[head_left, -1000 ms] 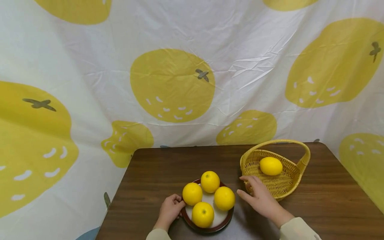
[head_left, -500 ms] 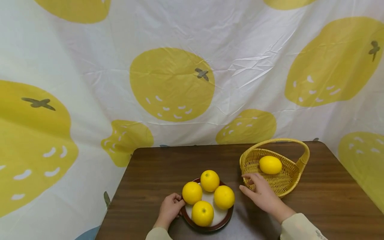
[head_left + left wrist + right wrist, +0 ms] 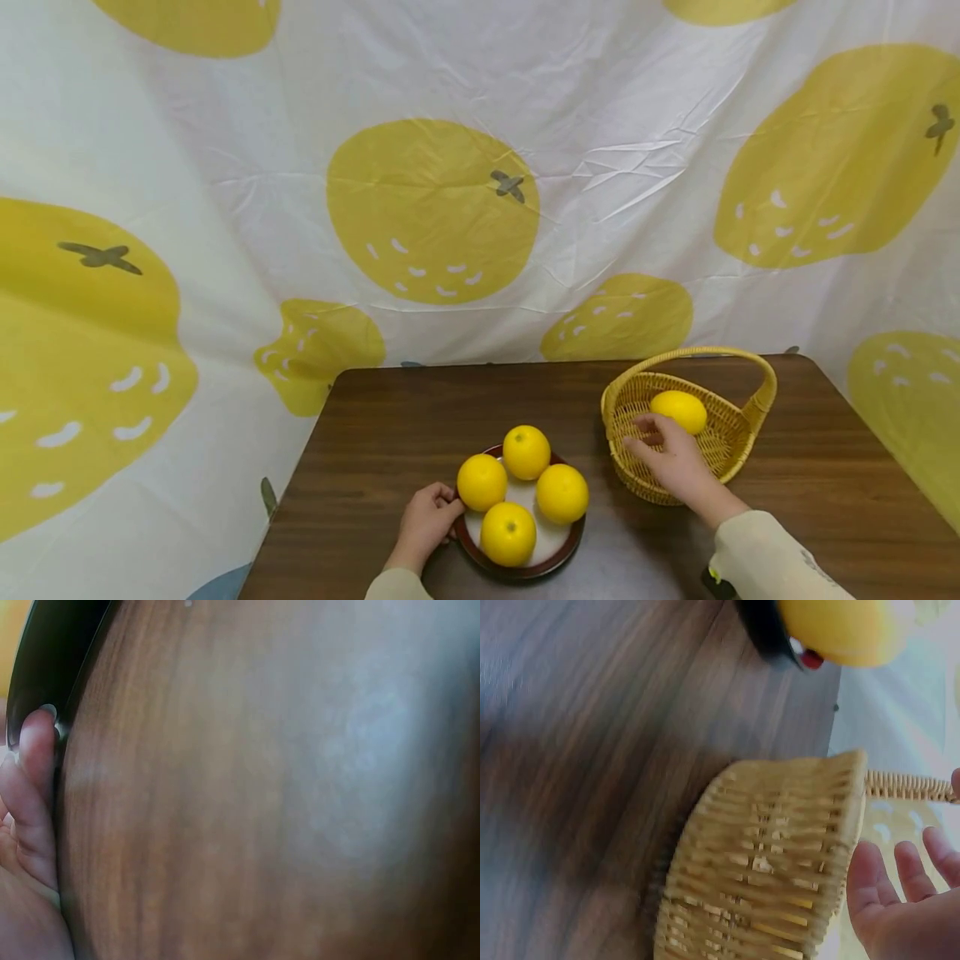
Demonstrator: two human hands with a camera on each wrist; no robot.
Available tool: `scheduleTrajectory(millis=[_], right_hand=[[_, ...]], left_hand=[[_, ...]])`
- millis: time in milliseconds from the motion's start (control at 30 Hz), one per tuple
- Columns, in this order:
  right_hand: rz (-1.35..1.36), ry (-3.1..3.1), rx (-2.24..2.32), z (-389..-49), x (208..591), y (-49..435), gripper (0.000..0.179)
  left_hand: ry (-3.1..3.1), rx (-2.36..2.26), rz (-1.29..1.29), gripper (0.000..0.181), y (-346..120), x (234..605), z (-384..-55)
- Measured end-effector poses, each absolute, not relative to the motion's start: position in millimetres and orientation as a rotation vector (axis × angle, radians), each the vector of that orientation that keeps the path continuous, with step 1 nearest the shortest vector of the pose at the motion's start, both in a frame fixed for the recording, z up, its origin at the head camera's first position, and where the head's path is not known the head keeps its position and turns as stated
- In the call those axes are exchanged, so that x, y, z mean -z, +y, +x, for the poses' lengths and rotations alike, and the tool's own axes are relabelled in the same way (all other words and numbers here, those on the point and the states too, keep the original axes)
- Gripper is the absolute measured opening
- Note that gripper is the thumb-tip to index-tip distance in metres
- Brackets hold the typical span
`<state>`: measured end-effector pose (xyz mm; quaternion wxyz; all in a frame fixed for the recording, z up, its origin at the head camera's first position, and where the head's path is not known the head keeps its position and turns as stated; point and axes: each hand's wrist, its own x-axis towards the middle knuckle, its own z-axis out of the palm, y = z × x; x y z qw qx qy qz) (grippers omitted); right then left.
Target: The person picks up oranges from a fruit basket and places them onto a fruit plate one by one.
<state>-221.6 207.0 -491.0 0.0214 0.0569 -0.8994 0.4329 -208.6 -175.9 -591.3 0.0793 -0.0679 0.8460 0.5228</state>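
In the head view, a round plate (image 3: 551,569) with a dark red-brown rim and pale inside carries several round yellow oranges (image 3: 508,534). My left hand (image 3: 427,521) holds the plate's left rim, thumb on top and fingers curled at its side. A wicker basket (image 3: 637,481) with an arched handle stands at the right, with one oval yellow fruit, lemon-like, (image 3: 681,408) inside. Over the basket's near side is my right hand (image 3: 675,462), fingers loosely bent and nothing held. The right wrist view shows those fingers (image 3: 915,877) apart, just past the basket rim.
The dark wooden table (image 3: 405,417) reaches back to a hanging white cloth (image 3: 615,100) with printed yellow fruit. The basket handle (image 3: 690,352) arches over the basket's far side. Beneath my right sleeve, a small dark object (image 3: 716,583) partly shows.
My right hand has moved right, from the gap between plate and basket to above the basket, close to the oval fruit. The left hand, plate and oranges have stayed put.
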Motion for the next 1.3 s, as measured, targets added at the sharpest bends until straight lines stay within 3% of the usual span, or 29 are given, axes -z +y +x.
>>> scheduleTrajectory(millis=[1000,1300], right_hand=[[0.17,-2.944,-1.127,-238,479,227,0.067],[0.276,-2.947,-0.932,-247,470,228,0.068]], left_hand=[[2.559,-1.557,-0.189,0.02,-175,593,-209],[2.57,-1.544,-0.188,0.02,-176,591,-208]])
